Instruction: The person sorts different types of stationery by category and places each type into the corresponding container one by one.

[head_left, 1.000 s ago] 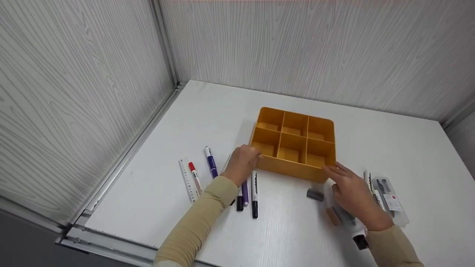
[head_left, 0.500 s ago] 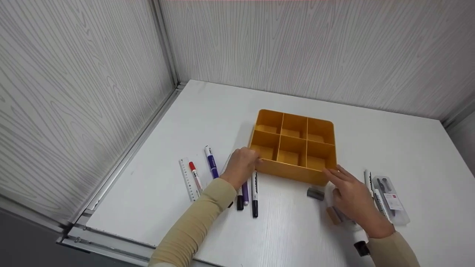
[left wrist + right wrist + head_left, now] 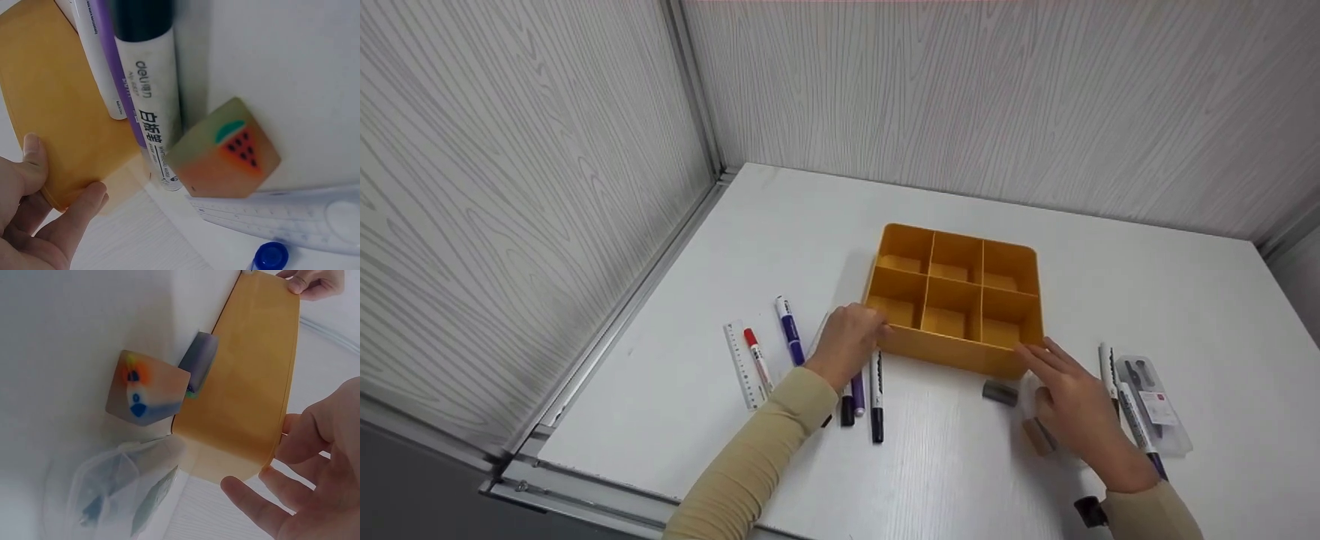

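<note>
A yellow organizer box (image 3: 952,352) with six compartments, seemingly bare inside, lies mid-table in the head view. My left hand (image 3: 846,341) grips its near left corner, thumb and fingers on either side of the rim in the left wrist view. At the near right corner, my right hand (image 3: 1076,405) pinches the rim, one finger stretched along the outside. Under and beside the left forearm lie a black-capped whiteboard marker (image 3: 877,397) and a purple marker (image 3: 859,394). By the right hand are a grey block (image 3: 1000,392) and a tan block (image 3: 1038,437), possibly erasers.
Left of the box lie a clear ruler (image 3: 742,364), a red-capped marker (image 3: 758,360) and a blue marker (image 3: 789,330). A clear plastic case (image 3: 1156,405) and more markers (image 3: 1140,420) lie to the right. Panels (image 3: 960,97) wall the table's back and left.
Both hands have drawn the organizer box slightly toward the near side of the table, keeping their hold on its corners. The surrounding markers and blocks stay about where they were.
</note>
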Available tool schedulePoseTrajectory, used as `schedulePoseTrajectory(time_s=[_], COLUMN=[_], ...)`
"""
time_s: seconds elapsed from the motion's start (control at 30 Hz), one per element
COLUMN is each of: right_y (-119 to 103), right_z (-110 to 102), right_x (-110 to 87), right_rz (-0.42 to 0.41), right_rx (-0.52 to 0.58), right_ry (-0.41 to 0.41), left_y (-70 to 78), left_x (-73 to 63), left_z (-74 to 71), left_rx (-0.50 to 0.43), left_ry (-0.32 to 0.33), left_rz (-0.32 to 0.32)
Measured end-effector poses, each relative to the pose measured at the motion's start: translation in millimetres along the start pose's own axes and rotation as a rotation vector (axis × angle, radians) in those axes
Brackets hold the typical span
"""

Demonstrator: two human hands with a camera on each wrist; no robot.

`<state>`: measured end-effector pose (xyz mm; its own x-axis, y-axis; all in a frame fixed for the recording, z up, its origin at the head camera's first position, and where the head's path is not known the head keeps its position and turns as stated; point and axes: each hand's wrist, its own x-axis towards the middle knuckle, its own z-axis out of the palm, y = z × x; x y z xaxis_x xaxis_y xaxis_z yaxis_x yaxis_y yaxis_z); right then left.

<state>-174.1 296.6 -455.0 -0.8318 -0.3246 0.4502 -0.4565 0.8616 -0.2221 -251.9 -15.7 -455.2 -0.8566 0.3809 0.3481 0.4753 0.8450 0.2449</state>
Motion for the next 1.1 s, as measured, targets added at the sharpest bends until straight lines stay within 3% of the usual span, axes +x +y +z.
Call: schedulePoseTrajectory(time_s=[0.17,0.37,0.77,0.97,1.1], right_y=[0,-1,-1,1,9], right_z=[1,2,4,-1,-10], right_x=[-3.8,-5.5,-9.7,-11.4,-14.6], right_rz=[-0.020,-0.025,-0.002,0.039,0.108], right_rx=[-0.004,-0.003,0.027,0.077,0.127], right_ry=[0.033,0.054,0.060,-0.003,-0.078], left_y=[0.4,-0.4,0.6,1.0,1.9], left_x=[-2.5,-4.9,-9.1,-8.0,-8.5], left_z=[-0.4,0.7,-0.5,0.3,0.6], left_rx=[-0.014,0.016,-0.006,-0.004,0.004], left_ry=[-0.007,0.067,0.057,0.048,0.040], left_rz=[0.005,0.043,0.030,0.020,0.020])
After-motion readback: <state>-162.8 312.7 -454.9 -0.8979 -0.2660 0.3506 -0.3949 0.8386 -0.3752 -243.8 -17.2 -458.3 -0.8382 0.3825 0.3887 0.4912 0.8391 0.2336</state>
